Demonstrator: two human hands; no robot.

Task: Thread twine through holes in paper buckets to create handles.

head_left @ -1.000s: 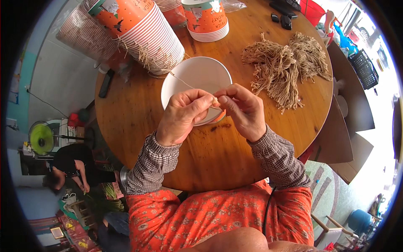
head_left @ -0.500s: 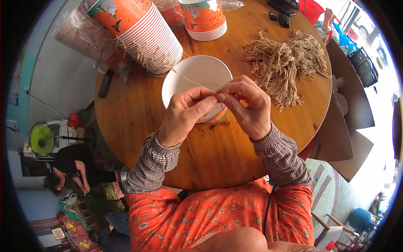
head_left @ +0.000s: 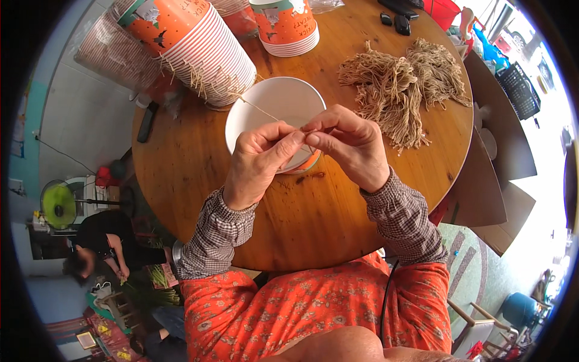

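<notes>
A paper bucket (head_left: 276, 90), white inside and orange outside, stands on the round wooden table in front of me. Over its mouth, my left hand (head_left: 258, 160) and my right hand (head_left: 357, 148) meet fingertip to fingertip. Both pinch a thin tan cord (head_left: 260, 111), which runs up left across the bucket's far rim toward the stacked buckets. A short piece of cord hangs below the fingers. Whether the cord is knotted between the fingertips is hidden. A loose bundle of tan cords (head_left: 389, 90) lies on the table beyond my right hand.
At the far left leans a tall stack of orange paper buckets (head_left: 199, 51) with cord ends draped on it. A shorter stack (head_left: 286, 30) stands behind. A dark phone-like object (head_left: 148, 122) lies at the left edge. Cardboard (head_left: 473, 181) stands off the table's right side.
The whole view has shifted slightly, moving the table things a little left and up. My hands keep their fingertips together on the cord over the bucket.
</notes>
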